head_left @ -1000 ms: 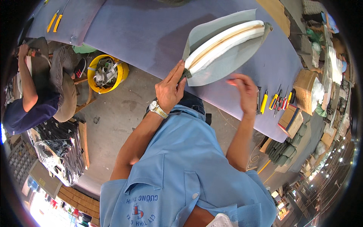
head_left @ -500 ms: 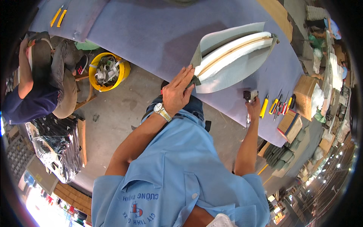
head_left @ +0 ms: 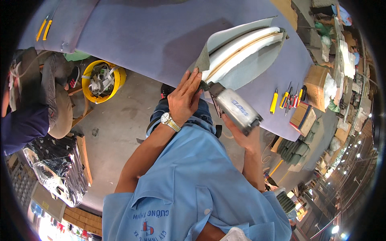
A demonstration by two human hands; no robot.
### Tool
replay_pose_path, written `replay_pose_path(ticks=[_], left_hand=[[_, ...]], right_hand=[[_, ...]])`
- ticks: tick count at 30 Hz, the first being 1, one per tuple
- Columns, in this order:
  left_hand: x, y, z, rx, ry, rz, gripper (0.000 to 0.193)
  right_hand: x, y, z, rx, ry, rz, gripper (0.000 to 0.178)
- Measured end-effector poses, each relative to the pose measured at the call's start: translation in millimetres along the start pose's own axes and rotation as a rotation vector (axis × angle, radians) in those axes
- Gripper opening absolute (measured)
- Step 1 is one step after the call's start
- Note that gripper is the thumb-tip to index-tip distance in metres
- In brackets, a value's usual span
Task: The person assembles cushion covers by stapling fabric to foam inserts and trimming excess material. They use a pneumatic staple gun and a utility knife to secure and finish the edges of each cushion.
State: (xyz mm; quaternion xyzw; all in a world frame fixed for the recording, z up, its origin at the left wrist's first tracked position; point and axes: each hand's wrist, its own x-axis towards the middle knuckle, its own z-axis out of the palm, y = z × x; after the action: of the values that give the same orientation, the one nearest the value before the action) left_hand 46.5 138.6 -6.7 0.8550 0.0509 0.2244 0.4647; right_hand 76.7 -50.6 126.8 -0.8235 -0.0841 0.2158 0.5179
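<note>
Over the surface (head_left: pixel 132 32), one padded piece (head_left: pixel 241 50), near end held by left fingers (head_left: pixel 192 82), one silver tool (head_left: pixel 237 107) in right fingers (head_left: pixel 229 123)

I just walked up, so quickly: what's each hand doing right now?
Left hand: holding the near end of the padded piece.
Right hand: closed, holding a silver-and-black tool.

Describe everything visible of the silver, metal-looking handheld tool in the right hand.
The silver, metal-looking handheld tool has a smooth, boxy body with a blue marking, a dark nose and a dark rear end. It slants across the picture, nose toward the upper left, at the lower-left end of the curved, white-padded piece with grey covering, near the left hand. The right hand holds it; its underside is mostly hidden. Nose contact is unclear.
</note>
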Motion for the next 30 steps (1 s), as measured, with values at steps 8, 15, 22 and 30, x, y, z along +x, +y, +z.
replay_pose_path(ticks=[8,15,22,30], left_hand=[[-3.4,2.1,2.3,0.0,-0.006,-0.017,0.063],[-0.1,1.6,-2.0,-0.003,-0.006,-0.011,0.063],[2.9,-0.3,-2.1,-0.013,-0.024,-0.002,0.062],[1.4,-1.0,-5.8,-0.071,-0.087,-0.041,0.064]], right_hand=[[20.8,22.7,9.7,-0.133,-0.029,-0.029,0.033],[28.8,20.3,11.2,-0.133,-0.071,-0.088,0.026],[26.5,14.0,8.3,-0.128,-0.082,-0.068,0.025],[28.2,10.5,7.9,-0.148,-0.094,-0.083,0.032]])
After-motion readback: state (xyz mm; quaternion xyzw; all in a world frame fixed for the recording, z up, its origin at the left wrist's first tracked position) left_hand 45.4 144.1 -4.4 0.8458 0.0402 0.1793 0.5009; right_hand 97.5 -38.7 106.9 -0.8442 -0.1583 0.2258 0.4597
